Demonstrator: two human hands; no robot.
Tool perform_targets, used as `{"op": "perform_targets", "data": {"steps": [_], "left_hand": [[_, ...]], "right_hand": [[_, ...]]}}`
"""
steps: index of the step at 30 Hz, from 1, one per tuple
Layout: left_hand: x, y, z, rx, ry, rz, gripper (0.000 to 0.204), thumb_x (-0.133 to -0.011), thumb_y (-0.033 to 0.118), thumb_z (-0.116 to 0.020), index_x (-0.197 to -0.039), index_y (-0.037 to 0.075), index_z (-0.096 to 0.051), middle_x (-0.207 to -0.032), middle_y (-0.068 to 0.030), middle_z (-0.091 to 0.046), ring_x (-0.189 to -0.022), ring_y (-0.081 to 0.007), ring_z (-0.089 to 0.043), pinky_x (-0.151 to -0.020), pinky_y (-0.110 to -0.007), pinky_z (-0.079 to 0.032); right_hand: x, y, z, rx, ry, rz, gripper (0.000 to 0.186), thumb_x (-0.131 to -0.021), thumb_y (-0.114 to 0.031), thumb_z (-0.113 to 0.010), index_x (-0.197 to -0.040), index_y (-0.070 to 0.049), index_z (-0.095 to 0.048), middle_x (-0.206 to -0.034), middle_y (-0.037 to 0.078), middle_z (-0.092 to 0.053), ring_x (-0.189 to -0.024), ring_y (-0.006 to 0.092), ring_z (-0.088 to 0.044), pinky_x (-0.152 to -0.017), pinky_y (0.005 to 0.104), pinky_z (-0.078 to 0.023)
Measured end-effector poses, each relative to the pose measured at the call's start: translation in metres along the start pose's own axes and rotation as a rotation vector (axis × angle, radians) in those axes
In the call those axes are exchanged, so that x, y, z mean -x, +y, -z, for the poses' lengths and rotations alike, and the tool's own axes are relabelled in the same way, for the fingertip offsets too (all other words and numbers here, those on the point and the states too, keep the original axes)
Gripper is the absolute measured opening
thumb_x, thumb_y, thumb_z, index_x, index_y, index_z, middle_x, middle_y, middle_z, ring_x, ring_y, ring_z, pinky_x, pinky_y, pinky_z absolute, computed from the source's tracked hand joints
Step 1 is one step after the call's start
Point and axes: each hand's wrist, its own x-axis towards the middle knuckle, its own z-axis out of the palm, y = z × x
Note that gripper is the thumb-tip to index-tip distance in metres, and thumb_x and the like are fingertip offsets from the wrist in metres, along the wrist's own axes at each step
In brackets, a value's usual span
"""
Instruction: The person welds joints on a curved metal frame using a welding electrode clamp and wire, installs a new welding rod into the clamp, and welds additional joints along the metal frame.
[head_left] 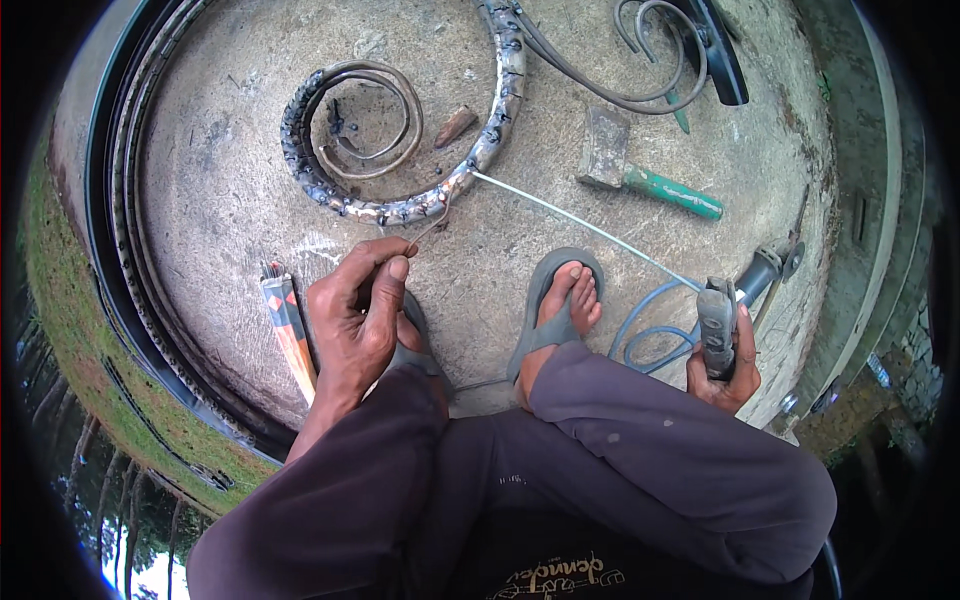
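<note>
A spiral metal scroll (395,212) with dark weld beads along its curve lies on the concrete in front of me. My left hand (355,310) pinches a thin bent metal rod (432,228) between thumb and fingers, and its far end meets the scroll's lower curve. In my right hand (742,372), at the right, is a dark welding electrode holder (716,325). From its jaws a long pale welding electrode (585,222) runs up and left, its tip at the scroll's edge, apparently touching it. No arc or glow shows there.
A hammer (665,190) with a green handle lies right of the scroll. Beside my left forearm is a pack of electrodes (287,325). Blue cable (645,312) loops near my right foot. More curled metal rods (600,95) lie at the top right; a large curved black frame (115,215) borders the left.
</note>
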Motion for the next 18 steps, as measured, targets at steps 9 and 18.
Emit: {"op": "perform_targets", "data": {"steps": [9, 18], "left_hand": [[-0.002, 0.001, -0.005, 0.025, -0.008, -0.007, 0.015, -0.098, 0.006, -0.057, -0.104, -0.004, -0.067, -0.065, -0.0022, -0.058, -0.044, -0.0062, -0.051, -0.043, -0.022, -0.035], [-0.012, -0.012, -0.013, -0.033, -0.014, -0.084, 0.015, -0.097, 0.007, -0.059, -0.105, -0.003, -0.068, -0.072, 0.0006, -0.056, -0.058, -0.0047, -0.045, -0.052, -0.021, -0.035]], "right_hand": [[0.003, 0.003, 0.002, -0.027, 0.011, -0.030, 0.068, -0.060, 0.010, -0.060, -0.128, 0.011, -0.053, -0.119, 0.026, -0.065, -0.090, 0.0355, -0.073, -0.071, 0.0344, -0.057], [-0.001, 0.000, 0.004, 0.042, -0.019, 0.042, 0.078, -0.071, 0.009, -0.064, -0.145, -0.006, -0.043, -0.092, 0.016, -0.068, -0.072, 0.0175, -0.067, -0.062, 0.0268, -0.051]]}}
